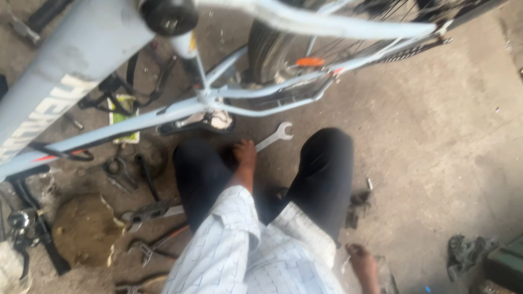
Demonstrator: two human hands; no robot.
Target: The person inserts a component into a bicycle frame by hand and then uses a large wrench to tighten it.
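A: Setting? 
B: Bicycle repair workshop, floor-level work. 
A: Evidence? 
B: Pale grey bicycle frame (163, 114) overhead, rear wheel (283, 49) and chain (403, 51) in view. Bare, stained concrete floor (436, 141). An open-ended spanner (275, 136) lies on it. 
A: Other tools? 
B: Pliers (117, 171) and more hand tools (150, 212) scattered at left, beside a dirty rag (84, 228). Loose black parts nearby, blurred.

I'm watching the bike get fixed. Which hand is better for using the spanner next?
Probably the left hand: it holds the spanner near the bicycle frame. The right hand is farther back.
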